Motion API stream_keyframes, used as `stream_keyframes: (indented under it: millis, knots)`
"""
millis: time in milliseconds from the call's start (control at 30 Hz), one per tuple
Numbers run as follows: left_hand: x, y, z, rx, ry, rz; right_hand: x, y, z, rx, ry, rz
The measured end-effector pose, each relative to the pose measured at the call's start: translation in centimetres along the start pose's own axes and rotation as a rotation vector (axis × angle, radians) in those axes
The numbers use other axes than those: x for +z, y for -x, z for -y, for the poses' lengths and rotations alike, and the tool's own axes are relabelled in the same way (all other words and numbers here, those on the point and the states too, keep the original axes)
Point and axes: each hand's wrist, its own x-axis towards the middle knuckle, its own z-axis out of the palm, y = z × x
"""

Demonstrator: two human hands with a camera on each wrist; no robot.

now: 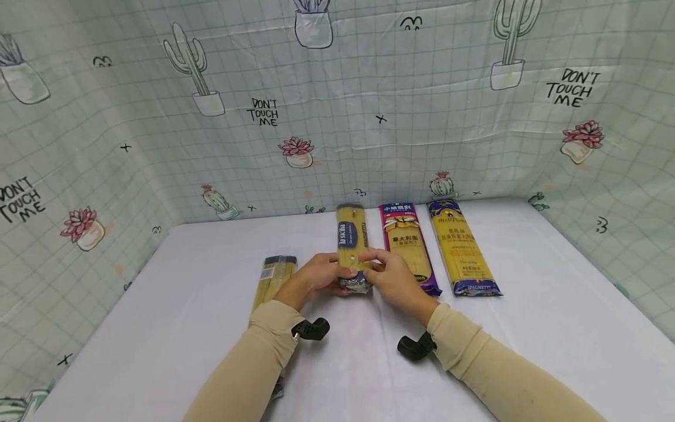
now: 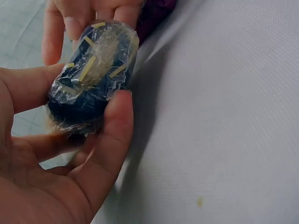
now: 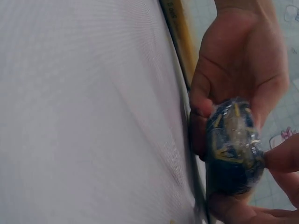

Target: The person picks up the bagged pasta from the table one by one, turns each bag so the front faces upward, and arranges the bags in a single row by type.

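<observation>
A pack of spaghetti (image 1: 350, 234) with a dark blue label and clear wrap is held in the middle by both hands. My left hand (image 1: 316, 275) grips its near end, thumb on top and fingers beneath. At the right edge of the same end, my right hand (image 1: 392, 278) pinches with bent fingers. The left wrist view shows the crinkled blue end (image 2: 96, 74) raised off the cloth, with loose short pasta bits inside. That end (image 3: 236, 149) also appears between both hands' fingers in the right wrist view.
A purple pasta pack (image 1: 408, 246) lies just right of the held one, and a yellow-and-blue spaghetti pack (image 1: 466, 252) further right. Another clear pack (image 1: 274, 278) lies left, partly under the left forearm. Behind the white tablecloth (image 1: 364, 351) hangs a cactus-print cloth (image 1: 337, 117).
</observation>
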Motion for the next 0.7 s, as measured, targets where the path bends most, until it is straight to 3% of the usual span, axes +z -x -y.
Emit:
stream_keyframes:
  millis: [167,500,700]
  knots:
    - [0.2,0.1,0.1,0.016,-0.010,0.011,0.2,0.1,0.0,0.006,0.049,0.002]
    - [0.6,0.3,-0.5,0.014,-0.128,-0.043,0.1,0.2,0.2,0.027,0.069,-0.001]
    - [0.3,0.4,-0.9,0.024,-0.276,-0.095,-0.2,0.1,0.1,0.071,-0.017,-0.050]
